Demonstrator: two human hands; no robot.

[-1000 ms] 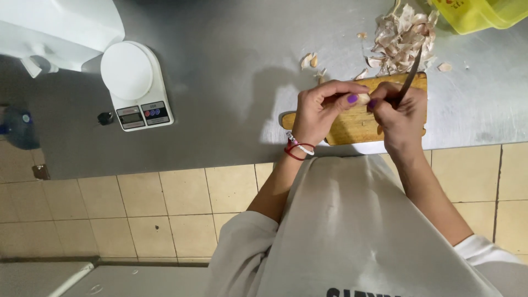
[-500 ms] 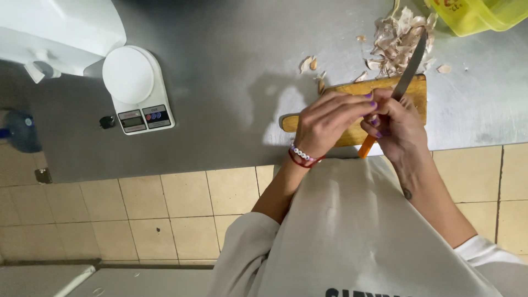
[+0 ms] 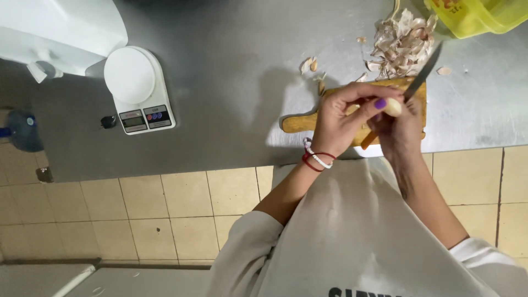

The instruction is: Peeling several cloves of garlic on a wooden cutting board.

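My left hand [image 3: 344, 118] pinches a pale garlic clove [image 3: 392, 106] between thumb and fingers, just above a wooden cutting board [image 3: 308, 121]. My right hand [image 3: 401, 129] grips a knife [image 3: 422, 78] with an orange handle; its dark blade points up and to the right, close to the clove. Both hands are held together over the board near the front edge of the steel counter [image 3: 231, 88]. A red and white bracelet sits on my left wrist.
A heap of garlic skins [image 3: 399, 44] lies behind the board, with a few scraps [image 3: 311, 66] to its left. A yellow plastic tub [image 3: 478, 16] stands at the back right. A white kitchen scale [image 3: 138, 91] and a white container [image 3: 55, 33] are at the left.
The knife blade has swung up and to the right, away from the board. Both hands have lifted slightly and the clove now shows between my fingers.
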